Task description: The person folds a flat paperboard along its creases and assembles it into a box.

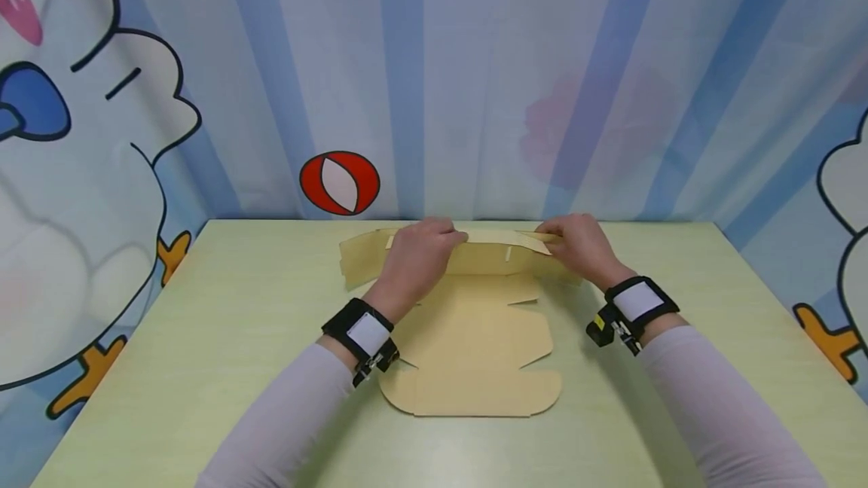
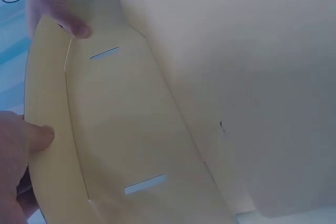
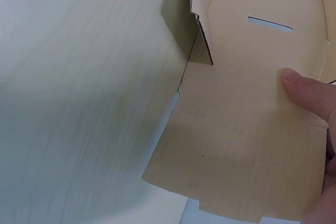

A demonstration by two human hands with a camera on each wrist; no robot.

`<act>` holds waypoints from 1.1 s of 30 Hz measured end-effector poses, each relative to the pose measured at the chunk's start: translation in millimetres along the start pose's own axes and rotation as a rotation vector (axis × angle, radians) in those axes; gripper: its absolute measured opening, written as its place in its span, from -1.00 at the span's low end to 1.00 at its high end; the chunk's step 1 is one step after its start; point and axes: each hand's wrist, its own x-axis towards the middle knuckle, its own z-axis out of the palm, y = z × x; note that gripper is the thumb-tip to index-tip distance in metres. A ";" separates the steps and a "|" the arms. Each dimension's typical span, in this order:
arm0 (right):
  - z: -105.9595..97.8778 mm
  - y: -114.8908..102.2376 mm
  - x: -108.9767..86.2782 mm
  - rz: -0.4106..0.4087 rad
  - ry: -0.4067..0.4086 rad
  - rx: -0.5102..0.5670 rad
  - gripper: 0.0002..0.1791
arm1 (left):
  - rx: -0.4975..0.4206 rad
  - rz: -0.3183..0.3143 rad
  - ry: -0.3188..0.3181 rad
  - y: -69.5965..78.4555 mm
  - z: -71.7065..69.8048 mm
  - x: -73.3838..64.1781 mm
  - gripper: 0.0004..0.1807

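A die-cut cardboard box blank lies on the table, its near flap with rounded corners flat. Its far panel stands raised, with a narrow strip folded over along the top. My left hand grips that top edge left of the middle; its thumb presses on the folded strip. Toward the right end my right hand pinches the same panel, thumb on the inner face and fingers behind. Two slots, one seen near the right thumb, pierce the panel. Some fingers are hidden behind the cardboard.
The pale wood-grain table reaches back to a striped blue curtain with cartoon prints. Each wrist wears a black strap with a small camera; the right one hangs above the tabletop.
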 end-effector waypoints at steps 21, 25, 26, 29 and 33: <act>-0.4 1.1 -0.7 -0.007 0.000 0.029 -0.85 | 0.032 0.047 -0.017 3.8 7.7 -13.2 -0.67; 0.1 0.4 -0.6 -0.011 0.003 0.007 -0.84 | 0.033 0.050 -0.014 3.9 7.2 -12.4 -0.69; 0.2 0.3 -0.5 -0.012 -0.001 0.001 -0.84 | 0.035 0.050 -0.013 4.0 7.1 -12.2 -0.69; -1.4 -0.4 -0.6 -0.013 -0.032 -0.018 -0.81 | 0.038 0.050 -0.012 3.9 7.1 -12.0 -0.70; -10.2 -3.6 -3.6 -0.039 -0.064 -0.053 -0.67 | 0.028 0.049 -0.009 3.9 7.8 -11.6 -0.70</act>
